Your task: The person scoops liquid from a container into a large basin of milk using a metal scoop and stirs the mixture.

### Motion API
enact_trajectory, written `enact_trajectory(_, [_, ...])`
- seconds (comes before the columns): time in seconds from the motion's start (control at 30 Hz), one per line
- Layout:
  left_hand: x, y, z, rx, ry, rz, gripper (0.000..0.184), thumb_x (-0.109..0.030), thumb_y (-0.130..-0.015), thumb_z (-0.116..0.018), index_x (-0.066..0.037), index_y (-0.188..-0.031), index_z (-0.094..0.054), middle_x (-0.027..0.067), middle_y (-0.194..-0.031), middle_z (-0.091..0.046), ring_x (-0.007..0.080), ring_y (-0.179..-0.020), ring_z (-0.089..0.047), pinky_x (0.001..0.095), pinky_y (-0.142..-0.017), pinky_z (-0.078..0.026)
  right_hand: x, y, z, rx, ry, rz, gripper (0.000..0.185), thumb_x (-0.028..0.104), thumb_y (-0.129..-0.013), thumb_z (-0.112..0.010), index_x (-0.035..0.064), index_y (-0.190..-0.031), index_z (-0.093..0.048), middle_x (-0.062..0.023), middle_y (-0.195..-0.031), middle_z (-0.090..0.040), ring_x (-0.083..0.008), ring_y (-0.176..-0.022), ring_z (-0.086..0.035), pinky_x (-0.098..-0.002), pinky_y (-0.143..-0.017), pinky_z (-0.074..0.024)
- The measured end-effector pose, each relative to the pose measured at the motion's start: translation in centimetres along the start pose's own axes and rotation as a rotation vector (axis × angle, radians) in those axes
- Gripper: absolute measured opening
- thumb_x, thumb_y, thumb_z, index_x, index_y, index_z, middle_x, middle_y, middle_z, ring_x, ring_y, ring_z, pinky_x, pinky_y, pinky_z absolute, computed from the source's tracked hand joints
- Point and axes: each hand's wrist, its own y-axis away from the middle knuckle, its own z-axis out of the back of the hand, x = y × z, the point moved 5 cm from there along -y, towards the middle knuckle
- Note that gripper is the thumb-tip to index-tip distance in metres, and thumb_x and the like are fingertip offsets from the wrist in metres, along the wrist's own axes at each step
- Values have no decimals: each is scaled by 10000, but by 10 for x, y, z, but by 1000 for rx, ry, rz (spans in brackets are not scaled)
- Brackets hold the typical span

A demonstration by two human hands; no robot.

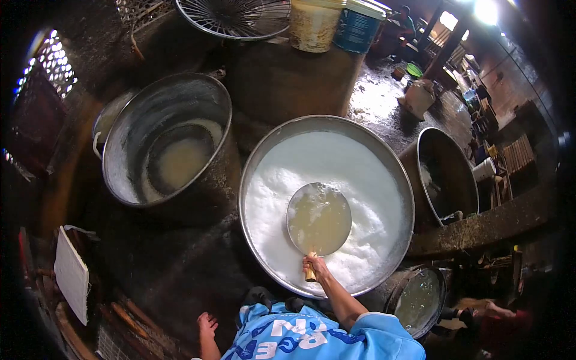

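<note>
My right hand (315,265) is wrapped round the short wooden handle (310,275) of a large round scoop (319,219). Yellowish liquid with bits of foam fills the scoop's bowl. It sits inside a wide metal vat (245,210), amid white foamy liquid (375,192) that rises close to the rim. Down by my left side, my left hand (207,324) hangs in the air with loose fingers, holding nothing.
A deep metal pot (129,126) with cloudy liquid low inside stands left. Another big pot (447,174) is at the right, and a liquid-filled drum (419,303) stands below it. Buckets (315,27) are at the back. A person (501,321) is at lower right.
</note>
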Motion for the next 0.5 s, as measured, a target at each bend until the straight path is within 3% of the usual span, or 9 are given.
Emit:
enact_trajectory(0.13, [21, -6, 5, -31, 42, 35, 306, -276, -826, -532, -155, -1106, -510, 72, -954, -573, 243, -787, -566, 447, -715, -435, -1, -18, 17, -115, 11, -8, 57, 2, -783, -549, 3, -797, -493, -52, -613, -469, -140, -485, -469, -294, -430, -435])
enact_trajectory(0.3, [5, -34, -48, 26, 27, -50, 175, -246, -823, -531, -151, -969, -546, 43, -793, -591, 185, -610, -562, 358, -544, -454, 23, -16, 112, -313, 198, 138, 65, -37, -742, -566, -7, -693, -534, -86, -588, -514, -203, -457, -515, -334, -415, -452])
enact_trajectory(0.33, [-4, -38, -62, 52, 25, -97, 151, -239, -825, -528, -151, -947, -549, 38, -772, -593, 175, -583, -560, 337, -508, -451, 36, -13, 141, -438, 422, 139, 89, 3, -724, -608, 22, -716, -522, -72, -622, -526, -190, -501, -534, -345, -407, -438])
enact_trajectory(0.37, [-17, -36, -82, 117, -25, -91, 158, -228, -833, -512, -146, -961, -555, 40, -791, -601, 173, -595, -570, 318, -489, -446, 55, 9, 154, -449, 394, 243, 82, 35, -713, -624, 27, -692, -545, -76, -614, -548, -190, -494, -542, -337, -413, -434])
enact_trajectory(0.43, [-45, -26, -123, 190, -99, -116, 183, -220, -852, -488, -136, -996, -564, 46, -822, -615, 170, -616, -587, 303, -476, -440, 107, 54, 179, -826, 694, 291, 151, 117, -711, -665, -10, -733, -586, -104, -662, -606, -189, -553, -603, -351, -442, -456])
enact_trajectory(0.5, [-67, -13, -161, 230, -140, -159, 212, -226, -865, -478, -129, -1033, -563, 48, -836, -621, 170, -626, -594, 307, -485, -438, 152, 98, 213, -1004, 1028, 600, 196, 152, -741, -647, -32, -739, -579, -225, -722, -627, -348, -712, -641, -449, -607, -485])
